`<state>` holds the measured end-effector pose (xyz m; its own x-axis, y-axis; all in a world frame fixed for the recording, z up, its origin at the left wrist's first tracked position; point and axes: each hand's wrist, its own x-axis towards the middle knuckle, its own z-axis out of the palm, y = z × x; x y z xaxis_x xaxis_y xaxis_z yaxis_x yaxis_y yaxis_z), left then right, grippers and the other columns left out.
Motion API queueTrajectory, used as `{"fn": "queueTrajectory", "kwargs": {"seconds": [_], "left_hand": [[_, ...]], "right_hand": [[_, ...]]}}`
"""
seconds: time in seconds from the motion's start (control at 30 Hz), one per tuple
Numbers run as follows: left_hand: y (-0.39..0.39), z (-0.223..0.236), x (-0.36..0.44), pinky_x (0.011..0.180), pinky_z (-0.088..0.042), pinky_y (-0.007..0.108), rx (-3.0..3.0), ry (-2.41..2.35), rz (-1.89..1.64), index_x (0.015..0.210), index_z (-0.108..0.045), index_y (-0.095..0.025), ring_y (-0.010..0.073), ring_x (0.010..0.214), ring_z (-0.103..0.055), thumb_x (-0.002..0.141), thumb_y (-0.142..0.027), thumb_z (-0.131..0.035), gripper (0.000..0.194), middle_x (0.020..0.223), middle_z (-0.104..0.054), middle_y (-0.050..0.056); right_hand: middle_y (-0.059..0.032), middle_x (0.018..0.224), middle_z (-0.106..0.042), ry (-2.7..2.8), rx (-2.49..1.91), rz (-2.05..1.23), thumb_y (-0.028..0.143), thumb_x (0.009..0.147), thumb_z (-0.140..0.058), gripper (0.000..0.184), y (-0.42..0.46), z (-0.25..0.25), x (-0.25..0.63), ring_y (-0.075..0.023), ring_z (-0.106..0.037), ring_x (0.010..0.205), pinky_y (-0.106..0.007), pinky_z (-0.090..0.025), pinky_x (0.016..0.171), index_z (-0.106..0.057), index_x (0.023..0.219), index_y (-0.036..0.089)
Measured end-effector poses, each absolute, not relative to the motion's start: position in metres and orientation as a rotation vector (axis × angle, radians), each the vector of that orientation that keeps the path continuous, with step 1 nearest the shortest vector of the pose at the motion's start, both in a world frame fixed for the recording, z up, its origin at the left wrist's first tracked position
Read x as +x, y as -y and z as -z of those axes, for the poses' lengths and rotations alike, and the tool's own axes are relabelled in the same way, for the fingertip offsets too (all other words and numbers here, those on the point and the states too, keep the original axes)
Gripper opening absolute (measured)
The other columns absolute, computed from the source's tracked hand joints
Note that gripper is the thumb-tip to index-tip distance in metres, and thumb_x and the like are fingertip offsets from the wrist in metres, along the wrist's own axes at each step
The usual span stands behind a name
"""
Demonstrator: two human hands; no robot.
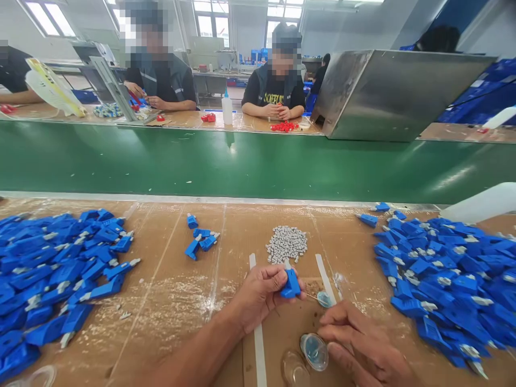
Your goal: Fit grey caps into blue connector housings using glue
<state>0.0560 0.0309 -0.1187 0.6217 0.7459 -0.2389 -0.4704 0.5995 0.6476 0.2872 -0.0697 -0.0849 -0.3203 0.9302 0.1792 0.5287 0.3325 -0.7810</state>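
Note:
My left hand pinches a blue plastic piece with a pale tip pointing up and away. My right hand is closed, its fingers curled beside a small clear cup of bluish substance. Whether those fingers grip the cup or something else is hidden. Between the hands a thin stick runs toward a small pale-blue round thing. A clear round dish sits left of the cup. Beyond my left hand lies a pile of small grey pieces.
Heaps of blue pieces lie at left and right, with several more between. White tape strips mark the brown table. A green belt crosses beyond; co-workers sit behind it. A metal hood stands at right.

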Motion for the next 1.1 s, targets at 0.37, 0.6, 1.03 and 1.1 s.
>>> {"fn": "queueTrajectory", "kwargs": {"seconds": [0.37, 0.6, 1.03, 1.1], "left_hand": [[-0.043, 0.11, 0.045, 0.063, -0.06, 0.014, 0.405, -0.556, -0.951, 0.101, -0.08, -0.009, 0.0162, 0.082, -0.079, 0.079, -0.035, -0.095, 0.036, 0.092, -0.08, 0.011], [-0.043, 0.11, 0.044, 0.062, -0.06, 0.014, 0.356, -0.569, -0.97, 0.101, -0.082, -0.009, 0.0157, 0.079, -0.078, 0.08, -0.034, -0.093, 0.035, 0.093, -0.08, 0.012], [-0.045, 0.123, 0.038, 0.064, -0.06, 0.016, 0.389, -0.639, -0.944, 0.104, -0.083, -0.01, 0.0181, 0.083, -0.077, 0.081, -0.035, -0.092, 0.035, 0.097, -0.079, 0.013], [-0.044, 0.127, 0.04, 0.063, -0.058, 0.017, 0.417, -0.619, -0.953, 0.102, -0.082, -0.01, 0.0179, 0.08, -0.077, 0.08, -0.038, -0.093, 0.037, 0.093, -0.078, 0.013]], "right_hand": [[-0.0066, 0.092, -0.074, 2.254, -1.321, -0.429, 0.019, 0.109, -0.051, 0.024, -0.031, 0.102, 0.3, -0.0215, -0.071, 0.08, -0.032, -0.054, 0.071, -0.075, 0.112, 0.022], [-0.0067, 0.088, -0.068, 2.507, -1.227, -0.394, 0.011, 0.106, -0.044, 0.036, -0.058, 0.107, 0.284, -0.0183, -0.06, 0.072, -0.028, -0.043, 0.064, -0.078, 0.108, 0.02], [-0.0036, 0.081, -0.071, 2.179, -1.394, -0.761, 0.021, 0.097, -0.057, 0.012, -0.061, 0.07, 0.272, -0.0187, -0.066, 0.074, -0.031, -0.051, 0.07, -0.065, 0.087, 0.021], [-0.003, 0.074, -0.073, 2.043, -1.376, -0.916, 0.031, 0.102, -0.054, 0.02, -0.051, 0.071, 0.273, -0.0173, -0.069, 0.066, -0.028, -0.054, 0.062, -0.062, 0.088, 0.021]]}}
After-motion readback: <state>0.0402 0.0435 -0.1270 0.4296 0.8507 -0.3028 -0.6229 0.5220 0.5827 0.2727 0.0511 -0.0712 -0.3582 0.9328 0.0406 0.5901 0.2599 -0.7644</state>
